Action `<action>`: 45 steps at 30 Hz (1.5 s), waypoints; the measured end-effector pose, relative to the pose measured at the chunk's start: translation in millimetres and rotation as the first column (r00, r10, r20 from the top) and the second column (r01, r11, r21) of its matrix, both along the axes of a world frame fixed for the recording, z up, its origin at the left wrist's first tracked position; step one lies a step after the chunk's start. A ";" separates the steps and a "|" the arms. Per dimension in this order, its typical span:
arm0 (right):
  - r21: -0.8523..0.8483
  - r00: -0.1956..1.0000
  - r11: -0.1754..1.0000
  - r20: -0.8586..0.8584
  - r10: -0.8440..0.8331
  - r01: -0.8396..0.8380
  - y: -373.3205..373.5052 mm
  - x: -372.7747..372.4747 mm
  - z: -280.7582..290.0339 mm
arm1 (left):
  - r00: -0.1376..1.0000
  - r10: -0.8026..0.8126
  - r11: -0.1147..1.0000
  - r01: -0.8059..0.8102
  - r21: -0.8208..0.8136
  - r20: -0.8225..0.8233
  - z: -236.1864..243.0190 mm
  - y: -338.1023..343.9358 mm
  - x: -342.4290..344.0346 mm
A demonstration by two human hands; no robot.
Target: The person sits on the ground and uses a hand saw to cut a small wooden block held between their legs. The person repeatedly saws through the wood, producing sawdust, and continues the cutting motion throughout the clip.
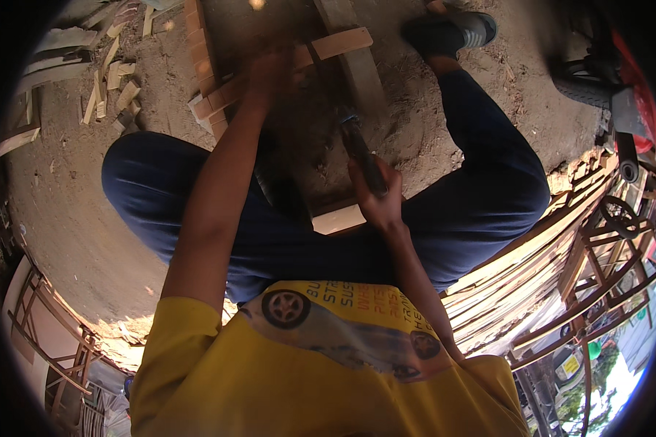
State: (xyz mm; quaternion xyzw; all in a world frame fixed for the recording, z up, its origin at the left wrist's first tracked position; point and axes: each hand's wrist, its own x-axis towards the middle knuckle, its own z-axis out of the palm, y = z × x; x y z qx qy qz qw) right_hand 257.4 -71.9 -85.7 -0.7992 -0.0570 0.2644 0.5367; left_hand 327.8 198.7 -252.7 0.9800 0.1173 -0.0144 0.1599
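Observation:
My right hand [379, 191] is closed around the dark handle of a saw [361, 154]. Its thin dark blade, seen nearly edge-on, runs forward from the handle and crosses a pale wooden strip [340, 42]. My left hand [272, 71], blurred and in shadow, is over the middle of that strip, left of the blade; its fingers cannot be made out. The strip lies slantwise across a reddish-brown wooden rail [199, 45] on the left and a grey timber beam [361, 76] on the right. Between my thighs shows the pale end of a wooden block [338, 219].
Wood offcuts [113, 80] litter the dirt floor [69, 182] at the far left. My shoe [452, 35] rests at the far right, near a black tyre [583, 91]. Stacked wooden slats [503, 291] and a curved wooden frame [590, 306] stand at the right.

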 end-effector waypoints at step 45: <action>-0.118 0.987 0.987 0.103 0.123 -0.111 11.5 -4.1 45.6 | 1.000 -0.004 1.000 0.004 0.015 -0.007 -11.1 2.3 18.5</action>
